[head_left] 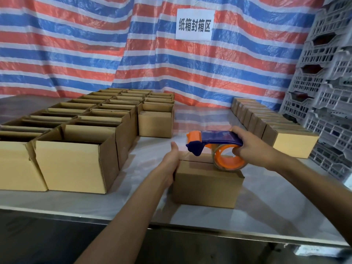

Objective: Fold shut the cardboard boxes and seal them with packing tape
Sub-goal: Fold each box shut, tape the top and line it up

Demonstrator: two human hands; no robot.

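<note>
1. Nearest me, a small closed cardboard box (207, 184) sits on the table (266, 210) close to its front edge, flaps folded flat with the centre seam showing on top. I judge this is the taping step on this box.
2. My left hand (172, 164) presses against the box's left end, thumb up and fingers wrapped round the corner, bracing it.
3. My right hand (247, 144) grips the tape dispenser (215, 147), fingers curled into the orange roll; the roll rests on the box top, the blue cutter end pointing away from me, above the far edge.
4. Next, I reckon the tape must be stuck down and drawn straight along the seam, the left hand keeping the box from sliding on the slick surface.
5. To the left stand rows of open boxes (76, 149), flaps up, not yet closed.
6. Far right, a line of sealed boxes (293, 143) runs back towards stacked grey crates (323, 92). Neither group blocks the stroke.
</note>
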